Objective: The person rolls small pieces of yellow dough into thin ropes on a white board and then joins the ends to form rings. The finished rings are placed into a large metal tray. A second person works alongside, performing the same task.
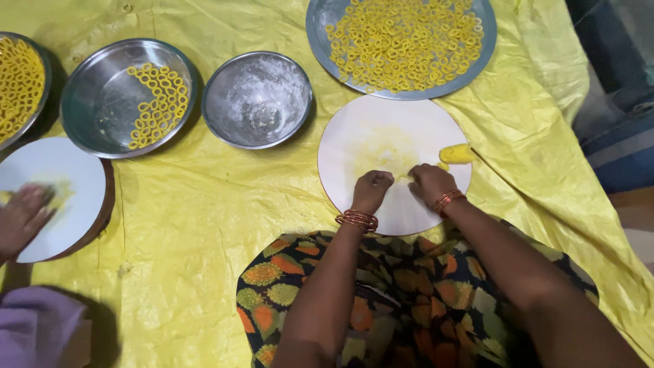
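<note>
Both hands are down on the round white board (381, 136), close together near its near-right part. The left hand (372, 189) is curled into a loose fist, knuckles up, and the right hand (430, 182) is bunched the same way just beside it. Between their fingertips runs a thin strip of yellow dough (403, 178), pinched at both ends as far as I can tell; it is mostly hidden by the fingers. A lump of yellow dough (456, 154) lies on the board just beyond the right hand, at the right edge.

Beyond the board sits a large steel plate (320, 34) crowded with small yellow dough rings (405, 42). To its left is a steel bowl (218, 95) dusted with white flour, then a wider steel pan (88, 95) with a smaller batch of rings, and at the far left edge another dish of rings (19, 85). Everything rests on a crinkled yellow sheet (197, 218).

On the left another person's hand (22, 217) rubs at a second white board (65, 170).

My worry is the strip: so thin, it could tear if the hands pull apart or press too hard. The lump sits close to the rim and a nudge from the right wrist might roll it onto the sheet.
</note>
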